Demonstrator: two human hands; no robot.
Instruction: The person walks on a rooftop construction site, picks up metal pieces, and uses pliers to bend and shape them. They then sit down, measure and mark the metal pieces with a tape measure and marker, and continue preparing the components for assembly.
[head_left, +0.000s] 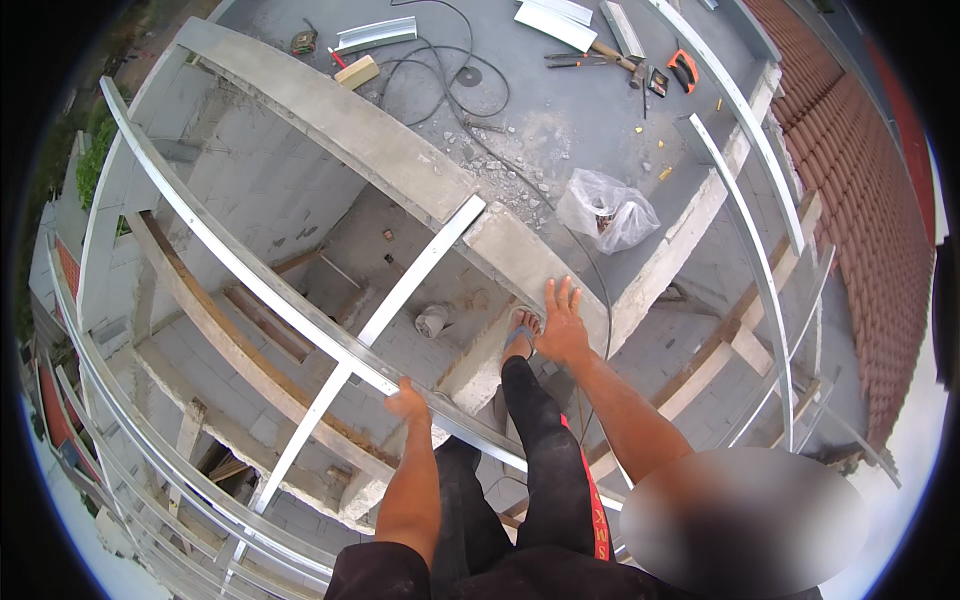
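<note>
One long beam (285,305) slants from far left to near right, touched by the nearer left grip (407,402), how tightly closed I cannot tell, while beyond it the right grip (563,328) lies spread and empty at the near edge of the ledge (510,245).

Brown roof tiles (840,180) lie right of grey flooring (580,112).

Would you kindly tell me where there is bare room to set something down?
The concrete ledge is bare left of where the metal beam meets it; the right hand is farther right. On the grey slab, a patch lies free between the cable loops and pliers. It's crowded around the hammer; rubble litters the slab beside the plastic bag.
</note>
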